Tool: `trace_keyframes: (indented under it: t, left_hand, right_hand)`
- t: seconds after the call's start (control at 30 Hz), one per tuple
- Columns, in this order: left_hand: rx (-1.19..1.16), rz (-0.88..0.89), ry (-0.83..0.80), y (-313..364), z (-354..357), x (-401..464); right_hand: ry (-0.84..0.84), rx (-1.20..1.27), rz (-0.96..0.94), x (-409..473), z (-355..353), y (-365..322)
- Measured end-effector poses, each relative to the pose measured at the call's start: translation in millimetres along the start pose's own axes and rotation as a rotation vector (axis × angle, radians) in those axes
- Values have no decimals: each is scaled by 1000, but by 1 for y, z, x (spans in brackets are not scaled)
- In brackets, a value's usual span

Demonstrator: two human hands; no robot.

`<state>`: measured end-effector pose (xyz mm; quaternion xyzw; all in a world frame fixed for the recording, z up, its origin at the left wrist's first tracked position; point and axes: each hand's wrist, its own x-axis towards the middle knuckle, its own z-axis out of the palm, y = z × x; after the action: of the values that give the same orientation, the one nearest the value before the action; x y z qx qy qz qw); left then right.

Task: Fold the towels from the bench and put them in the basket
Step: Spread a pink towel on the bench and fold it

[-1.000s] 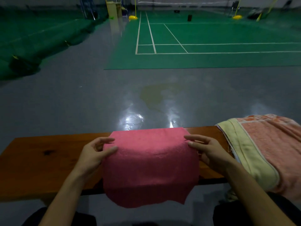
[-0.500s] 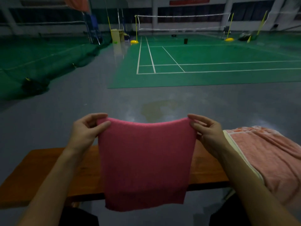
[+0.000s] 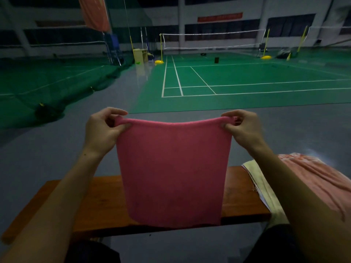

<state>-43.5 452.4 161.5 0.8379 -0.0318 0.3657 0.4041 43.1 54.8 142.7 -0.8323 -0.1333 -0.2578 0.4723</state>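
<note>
- We hold the pink towel (image 3: 173,173) up in the air with both hands: our left hand (image 3: 100,130) pinches its upper left corner and our right hand (image 3: 245,128) pinches its upper right corner, so each grip is closed on cloth between thumb and fingers.
- The towel hangs flat below the two grips, its lower edge in front of the wooden desk (image 3: 98,204) beneath our hands.
- Each grip takes only a small bunch of corner; if one pinch loosens, that side would probably drop and the cloth would swing askew or slide to the floor.
- The top edge sags between the grips; if we bring the corners together unevenly, we judge the fold would come out crooked.
- The hanging hem may drag on the desk edge as we lower it, which could bunch the cloth before it lies flat.
- Below and to the right of our right grip, a peach towel (image 3: 311,179) and a pale yellow towel (image 3: 260,185) lie heaped; laying the pink one too far that way could tangle them.
- No basket is in view, so we cannot tell where the folded towel must go.
</note>
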Motion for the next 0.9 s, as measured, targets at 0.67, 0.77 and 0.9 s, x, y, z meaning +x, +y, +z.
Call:
trace_keyframes:
  t: [0.67,0.77,0.9]
  left_hand:
    - [-267,-253,-27,31,-4,-54]
    - [-358,-260,-25,37,-15,-67]
    - [-438,-295,27,42,-23,-73]
  right_hand:
    - [-104,121,61,-53,-33,0]
    - [-107,108,15,-67,-49,-8]
    - [-125,123,-50,-77,-62,-25]
